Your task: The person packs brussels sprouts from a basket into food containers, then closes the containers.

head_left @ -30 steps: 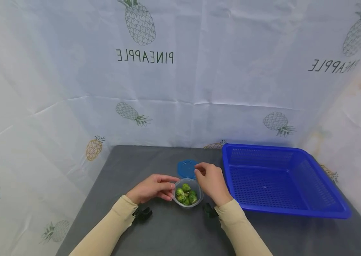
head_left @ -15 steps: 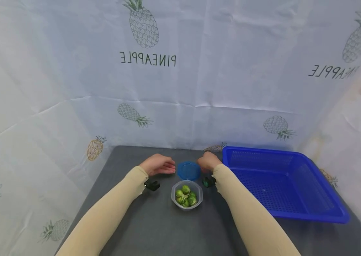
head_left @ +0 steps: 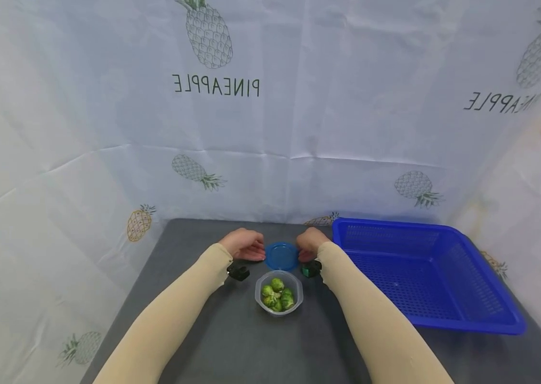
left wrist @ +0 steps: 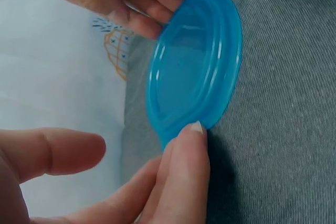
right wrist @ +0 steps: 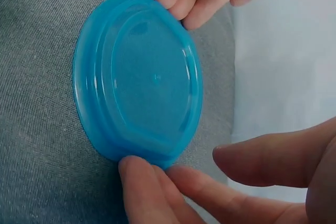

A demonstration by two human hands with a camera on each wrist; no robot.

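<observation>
A blue plastic lid (head_left: 282,256) lies on the grey cloth, beyond a clear tub (head_left: 260,292) that holds several Brussels sprouts (head_left: 287,298). At the lid's left edge is my left hand (head_left: 244,245); its fingertips (left wrist: 189,148) touch the rim while the thumb stays apart from it. On the opposite side, my right hand (head_left: 312,244) has its fingertips (right wrist: 137,174) against the rim, thumb likewise away. Neither hand pinches the lid. In the left wrist view the lid (left wrist: 184,72) looks flat on the cloth, though its underside is hidden.
To the right sits a large blue perforated basket (head_left: 424,324), close to my right forearm. A pale curtain (head_left: 270,133) printed with pineapples hangs behind the grey-covered table (head_left: 251,352). Each wrist carries a small black camera (head_left: 239,272).
Both hands have left the tub and moved forward to either side of the lid. Over the last half second the left hand has shifted right, up to the rim.
</observation>
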